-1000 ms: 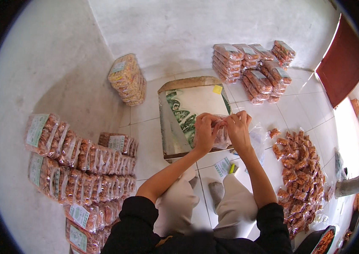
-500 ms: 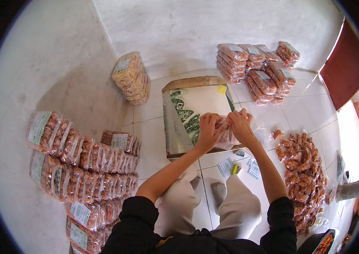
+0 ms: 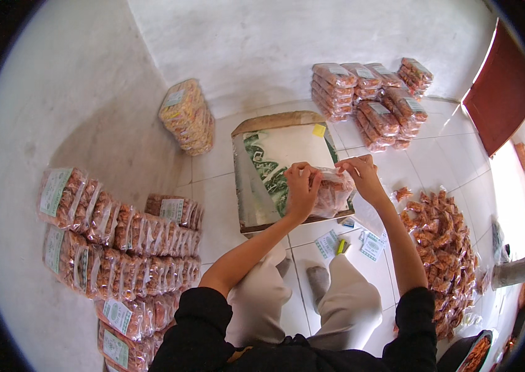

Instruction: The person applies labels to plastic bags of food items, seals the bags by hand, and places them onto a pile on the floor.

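My left hand (image 3: 301, 189) grips the left end of a clear plastic bag of reddish-brown snacks (image 3: 332, 199), while my right hand (image 3: 360, 173) pinches the bag's top at its right end. The bag rests on the front right part of a low box-like work surface (image 3: 270, 147) with a green-and-white top and a yellow square near the back. Below its front edge, printed labels (image 3: 327, 243) and a small yellow-green tool (image 3: 342, 246) lie on the tiled floor between and beside my knees. More thin plastic (image 3: 372, 220) lies just right of the surface.
Stacks of bagged brown snacks line the left (image 3: 117, 224) and back right (image 3: 377, 121). A stack of yellowish packs (image 3: 186, 118) stands back left by the wall. A heap of small packets (image 3: 439, 251) lies at right, near a pillar-like post (image 3: 519, 270), a black basin (image 3: 467, 353) and a dark red door (image 3: 494, 93).
My hands have moved apart along the bag: the right has gone right and slightly up, the left slightly up. More of the bag now shows between them.
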Tool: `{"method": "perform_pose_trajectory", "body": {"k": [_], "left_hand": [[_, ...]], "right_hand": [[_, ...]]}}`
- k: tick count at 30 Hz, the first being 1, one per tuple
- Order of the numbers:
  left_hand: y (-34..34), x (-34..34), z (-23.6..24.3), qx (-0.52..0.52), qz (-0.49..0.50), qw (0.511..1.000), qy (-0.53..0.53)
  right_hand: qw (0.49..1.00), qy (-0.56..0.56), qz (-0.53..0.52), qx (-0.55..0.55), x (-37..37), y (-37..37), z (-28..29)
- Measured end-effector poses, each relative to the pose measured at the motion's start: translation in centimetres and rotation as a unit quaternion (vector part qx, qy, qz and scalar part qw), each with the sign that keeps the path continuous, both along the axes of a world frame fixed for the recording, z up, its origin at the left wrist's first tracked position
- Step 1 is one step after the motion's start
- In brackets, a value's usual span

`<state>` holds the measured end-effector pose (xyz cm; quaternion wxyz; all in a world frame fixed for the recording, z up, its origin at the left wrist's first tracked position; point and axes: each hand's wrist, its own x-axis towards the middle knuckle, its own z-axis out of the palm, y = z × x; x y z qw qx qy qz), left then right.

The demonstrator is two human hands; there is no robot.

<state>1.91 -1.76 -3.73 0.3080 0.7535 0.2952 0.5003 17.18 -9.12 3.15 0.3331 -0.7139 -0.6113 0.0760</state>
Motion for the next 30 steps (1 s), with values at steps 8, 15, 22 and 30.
{"method": "perform_pose_trajectory", "body": {"k": [8, 15, 22, 30], "left_hand": [[-0.4, -0.1, 0.5, -0.002, 0.002, 1.000, 0.005], [-0.2, -0.5, 0.5, 0.013, 0.016, 1.000, 0.012], [0.4, -1.2, 3.1, 0.147, 0.014, 0.979, 0.138], [1.8, -0.8, 3.0, 0.075, -0.015, 0.982, 0.171]], "right_hand": [[0.988, -0.131, 0.045, 0.073, -1.9, -0.4, -0.6], [0.964, -0.250, 0.058, 0.072, -2.5, 0.7, -1.5], [0.959, -0.277, 0.049, 0.030, -2.4, 0.4, -1.2], [0.994, -0.090, 0.063, 0.023, -0.8, -1.4, -0.4]]}}
